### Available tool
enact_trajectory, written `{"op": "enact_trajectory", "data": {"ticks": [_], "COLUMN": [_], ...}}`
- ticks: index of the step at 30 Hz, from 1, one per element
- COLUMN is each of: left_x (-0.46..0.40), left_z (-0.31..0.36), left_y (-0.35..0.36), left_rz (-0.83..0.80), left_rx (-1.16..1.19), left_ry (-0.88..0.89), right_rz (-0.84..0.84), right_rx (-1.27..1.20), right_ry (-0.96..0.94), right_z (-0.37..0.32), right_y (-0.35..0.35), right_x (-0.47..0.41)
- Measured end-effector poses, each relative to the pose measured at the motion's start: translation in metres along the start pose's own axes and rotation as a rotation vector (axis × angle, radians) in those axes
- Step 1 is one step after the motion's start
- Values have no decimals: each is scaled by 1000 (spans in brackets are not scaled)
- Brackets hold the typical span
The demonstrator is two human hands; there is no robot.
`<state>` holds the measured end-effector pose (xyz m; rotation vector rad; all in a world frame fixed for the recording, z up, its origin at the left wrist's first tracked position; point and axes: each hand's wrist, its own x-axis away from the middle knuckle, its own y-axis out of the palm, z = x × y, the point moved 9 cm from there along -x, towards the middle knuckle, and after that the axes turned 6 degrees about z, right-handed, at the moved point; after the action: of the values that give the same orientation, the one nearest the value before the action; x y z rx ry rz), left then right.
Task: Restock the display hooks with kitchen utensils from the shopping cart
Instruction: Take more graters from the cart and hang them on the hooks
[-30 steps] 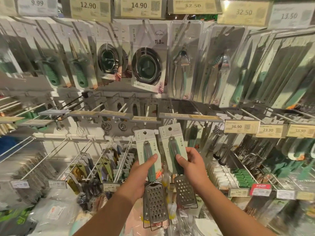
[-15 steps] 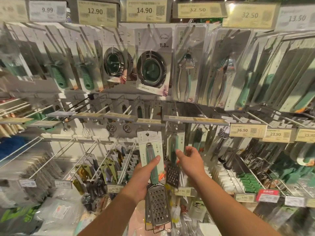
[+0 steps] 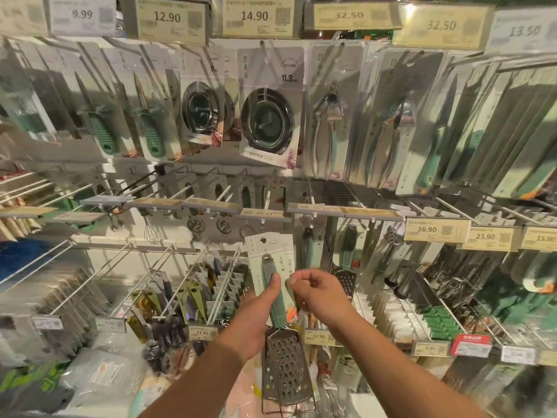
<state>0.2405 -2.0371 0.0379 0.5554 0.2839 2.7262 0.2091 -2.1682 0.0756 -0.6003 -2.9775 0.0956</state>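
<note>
- The left hand (image 3: pixel 259 315) grips a carded grater (image 3: pixel 278 321) by its green handle — thumb across the front, its other fingers hidden behind the card.
- The grater's long axis runs near-vertical: card's hang hole up, perforated blade down; a second blade seems stacked behind it.
- The right hand (image 3: pixel 321 294), just right of the card, has curled fingers holding nothing.
- Another grater (image 3: pixel 346 277) hangs on the display, partly hidden behind that hand.
</note>
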Motion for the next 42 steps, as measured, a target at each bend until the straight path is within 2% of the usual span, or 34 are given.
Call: {"op": "enact_trajectory", "data": {"ticks": [10,16,21,23,27,30,34,42], "left_x": [-6,7,-6,-37,-61,-23,-15,-15], "left_z": [-8,1,-6,-29,-40,-5,8,9], "left_y": [0,4,-13,-28,-42,-26,-26,-31], "left_rz": [-12,-69,78,153,215,210,192,187], "left_rx": [-20,-12,67,89,139,96,81,106], "left_ry": [-44,-93,-111,-126,-102,-67,-8,20], "right_rz": [87,89,131,145,233,338,460,505], "right_rx": [86,-96,-43,-27,-36,2,55,21], "right_ry": [-40,17,-46,-87,-132,-140,-123,-5], "right_z": [5,11,5,1,-4,-5,-8,-7], "right_y": [-6,-12,-21,-23,-35,-47,-59,-58], "right_x": [0,5,10,11,8,3,-4,-22]}}
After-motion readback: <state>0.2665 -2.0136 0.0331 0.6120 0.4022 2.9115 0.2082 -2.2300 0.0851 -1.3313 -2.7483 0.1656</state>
